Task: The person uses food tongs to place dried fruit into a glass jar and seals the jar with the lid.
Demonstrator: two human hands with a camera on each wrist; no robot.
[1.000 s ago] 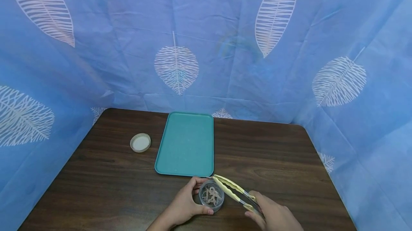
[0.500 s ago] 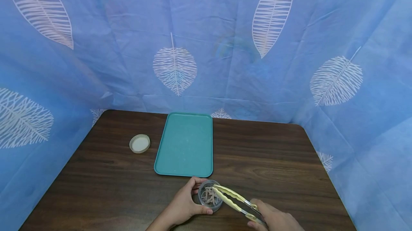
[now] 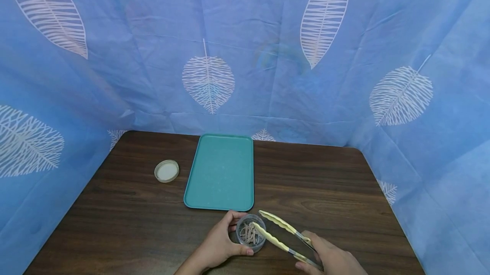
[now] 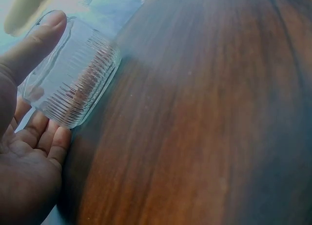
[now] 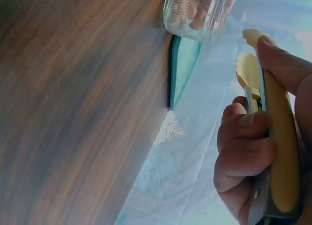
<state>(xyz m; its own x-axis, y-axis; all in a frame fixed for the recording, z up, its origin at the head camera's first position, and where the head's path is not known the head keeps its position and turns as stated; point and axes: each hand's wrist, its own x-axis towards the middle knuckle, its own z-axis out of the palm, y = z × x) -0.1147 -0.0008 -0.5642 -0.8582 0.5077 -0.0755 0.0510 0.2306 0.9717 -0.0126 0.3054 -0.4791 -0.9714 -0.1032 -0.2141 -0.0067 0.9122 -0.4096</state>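
My left hand grips a clear ribbed jar from its left side, thumb in front and fingers behind. Several brownish strips lie inside the jar, which stands on the table. In my right hand is a pair of tongs with cream tips and a metal body; thumb and fingers wrap its handles. The tongs' arms are spread. One tip overlaps the jar's mouth in the head view, while the other is over the table beyond the jar's right side. Nothing shows between the tips.
A teal tray lies just behind the jar, nothing on it. To its left is a round lid with a white inside. The dark wooden table is bordered by a blue leaf-print cloth at the back and sides.
The tongs' tips first came over the jar's mouth, then spread apart, the far one swinging back and right. The left hand and jar stay in place.
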